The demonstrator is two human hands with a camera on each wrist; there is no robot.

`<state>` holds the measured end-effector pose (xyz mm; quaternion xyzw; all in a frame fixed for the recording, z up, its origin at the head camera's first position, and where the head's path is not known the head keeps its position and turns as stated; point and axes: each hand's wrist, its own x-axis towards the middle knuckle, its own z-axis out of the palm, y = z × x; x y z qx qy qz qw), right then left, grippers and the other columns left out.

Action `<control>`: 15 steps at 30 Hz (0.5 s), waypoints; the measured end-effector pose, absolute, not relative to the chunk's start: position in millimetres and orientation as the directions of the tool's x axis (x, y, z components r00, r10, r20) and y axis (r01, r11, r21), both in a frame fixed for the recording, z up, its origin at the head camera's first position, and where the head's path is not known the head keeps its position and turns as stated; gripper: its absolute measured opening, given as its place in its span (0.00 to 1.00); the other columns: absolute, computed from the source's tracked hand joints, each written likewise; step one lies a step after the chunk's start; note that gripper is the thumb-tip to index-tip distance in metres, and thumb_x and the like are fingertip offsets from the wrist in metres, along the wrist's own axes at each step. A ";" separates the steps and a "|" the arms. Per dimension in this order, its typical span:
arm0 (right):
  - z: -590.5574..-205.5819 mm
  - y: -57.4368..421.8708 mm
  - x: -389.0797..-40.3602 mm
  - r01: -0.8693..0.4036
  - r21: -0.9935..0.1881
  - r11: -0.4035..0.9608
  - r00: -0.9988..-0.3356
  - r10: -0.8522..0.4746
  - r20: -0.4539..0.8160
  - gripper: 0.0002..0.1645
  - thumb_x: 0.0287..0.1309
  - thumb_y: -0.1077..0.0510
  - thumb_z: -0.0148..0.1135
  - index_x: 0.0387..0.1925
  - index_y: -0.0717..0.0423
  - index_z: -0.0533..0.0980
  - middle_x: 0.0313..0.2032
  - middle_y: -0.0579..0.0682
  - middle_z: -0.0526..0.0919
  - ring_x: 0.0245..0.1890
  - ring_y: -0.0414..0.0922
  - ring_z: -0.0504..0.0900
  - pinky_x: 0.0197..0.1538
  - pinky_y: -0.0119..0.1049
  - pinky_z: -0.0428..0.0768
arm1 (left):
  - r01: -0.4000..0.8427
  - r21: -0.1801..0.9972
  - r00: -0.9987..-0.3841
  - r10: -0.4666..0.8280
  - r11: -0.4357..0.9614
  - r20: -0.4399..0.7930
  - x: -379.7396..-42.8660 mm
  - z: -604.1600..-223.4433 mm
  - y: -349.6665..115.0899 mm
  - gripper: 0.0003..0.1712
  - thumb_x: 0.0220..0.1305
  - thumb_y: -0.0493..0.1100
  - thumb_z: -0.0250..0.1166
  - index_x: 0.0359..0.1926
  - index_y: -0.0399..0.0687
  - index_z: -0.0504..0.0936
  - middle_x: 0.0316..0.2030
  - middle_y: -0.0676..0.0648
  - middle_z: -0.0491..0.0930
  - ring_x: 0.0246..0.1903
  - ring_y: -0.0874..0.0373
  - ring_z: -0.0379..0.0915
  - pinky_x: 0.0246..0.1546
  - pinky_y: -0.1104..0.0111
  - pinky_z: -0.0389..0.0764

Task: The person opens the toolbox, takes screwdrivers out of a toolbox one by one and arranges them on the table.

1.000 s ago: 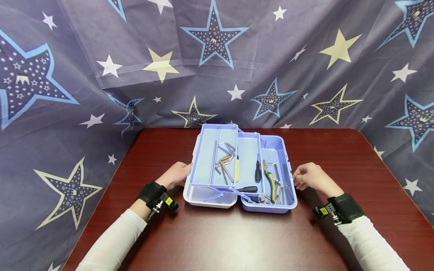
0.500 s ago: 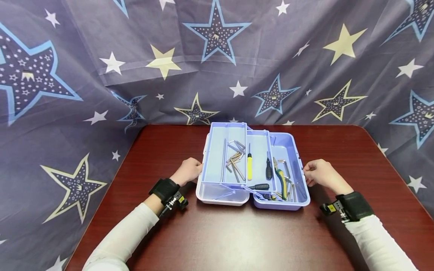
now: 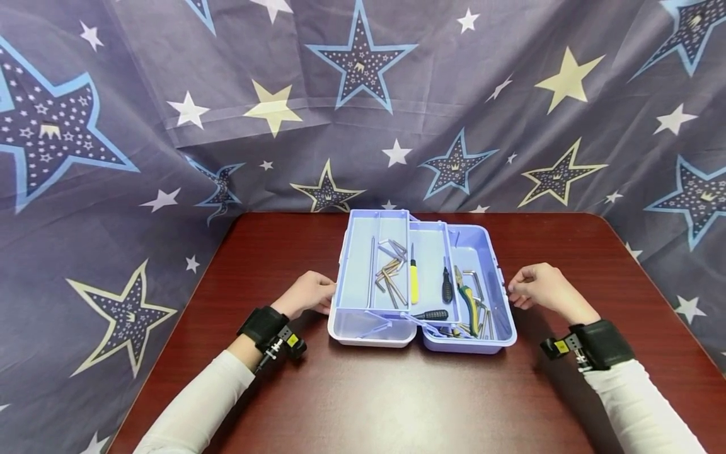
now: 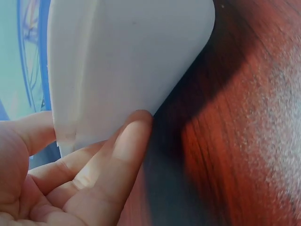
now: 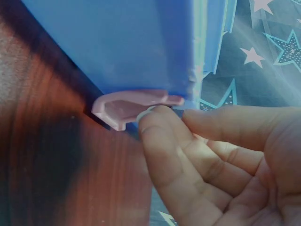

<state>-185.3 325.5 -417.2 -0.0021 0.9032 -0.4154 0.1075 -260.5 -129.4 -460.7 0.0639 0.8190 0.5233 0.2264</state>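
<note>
Toolbox (image 3: 470, 347) slid toward 3 o'clock | yellow screwdriver (image 3: 414, 285) uncovered, likely reachable | left fingers (image 4: 128, 148) parted, touching 9 o'clock lid (image 4: 127, 56) | right fingers (image 5: 162, 157) narrow beside latch (image 5: 136, 97)

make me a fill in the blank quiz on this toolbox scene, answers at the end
1. The right hand is beside a latch coloured ____.
2. The pliers have yellow-and-____ handles.
3. The backdrop shows five-pointed ____.
4. Besides black-handled screwdrivers, the middle tray holds one with a ____ handle.

Missing words: pink; green; stars; yellow.
</note>
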 end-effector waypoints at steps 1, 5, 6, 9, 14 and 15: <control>-414.9 325.6 -185.3 0.085 -0.749 0.657 -0.977 -0.092 -0.192 0.07 0.58 0.68 0.57 0.33 0.72 0.77 0.25 0.59 0.84 0.26 0.54 0.84 0.31 0.47 0.85 | -0.140 0.888 -0.888 0.340 0.438 -0.308 -260.5 -461.3 -129.7 0.15 0.64 0.37 0.55 0.40 0.25 0.81 0.25 0.42 0.83 0.21 0.57 0.80 0.27 0.61 0.85; -404.0 326.2 -186.2 0.079 -0.747 0.660 -0.976 -0.103 -0.194 0.07 0.58 0.67 0.58 0.34 0.72 0.77 0.26 0.60 0.84 0.27 0.54 0.85 0.32 0.48 0.85 | -0.166 0.892 -0.883 0.340 0.420 -0.324 -260.1 -463.7 -132.0 0.16 0.64 0.36 0.55 0.42 0.25 0.80 0.26 0.42 0.83 0.22 0.57 0.80 0.27 0.61 0.85; -400.6 326.1 -186.7 0.075 -0.749 0.659 -0.975 -0.109 -0.193 0.08 0.58 0.67 0.58 0.34 0.72 0.77 0.26 0.60 0.84 0.27 0.54 0.85 0.32 0.48 0.85 | -0.174 0.894 -0.882 0.339 0.413 -0.328 -260.1 -464.4 -132.4 0.16 0.64 0.36 0.55 0.42 0.25 0.80 0.26 0.42 0.83 0.22 0.57 0.80 0.27 0.62 0.85; -388.3 323.0 -189.7 0.053 -0.738 0.672 -0.976 -0.123 -0.182 0.08 0.58 0.67 0.58 0.35 0.72 0.77 0.27 0.61 0.84 0.26 0.51 0.84 0.31 0.44 0.85 | -0.179 0.899 -0.876 0.351 0.399 -0.331 -260.1 -465.6 -133.6 0.16 0.64 0.37 0.55 0.43 0.25 0.80 0.26 0.43 0.83 0.22 0.57 0.80 0.27 0.62 0.85; -365.1 304.9 -199.2 -0.016 -0.694 0.720 -0.977 -0.160 -0.144 0.08 0.59 0.65 0.58 0.33 0.69 0.78 0.26 0.59 0.84 0.24 0.47 0.83 0.29 0.39 0.85 | -0.172 0.907 -0.873 0.366 0.385 -0.321 -259.9 -464.1 -133.3 0.17 0.64 0.37 0.55 0.43 0.24 0.80 0.26 0.43 0.82 0.22 0.57 0.80 0.28 0.61 0.85; -360.4 299.5 -201.2 -0.032 -0.683 0.729 -0.976 -0.170 -0.137 0.07 0.59 0.64 0.58 0.32 0.68 0.78 0.25 0.58 0.84 0.24 0.47 0.83 0.28 0.39 0.84 | -0.174 0.907 -0.872 0.367 0.384 -0.323 -260.0 -463.8 -133.2 0.17 0.63 0.37 0.55 0.43 0.24 0.79 0.26 0.43 0.82 0.22 0.57 0.80 0.28 0.61 0.85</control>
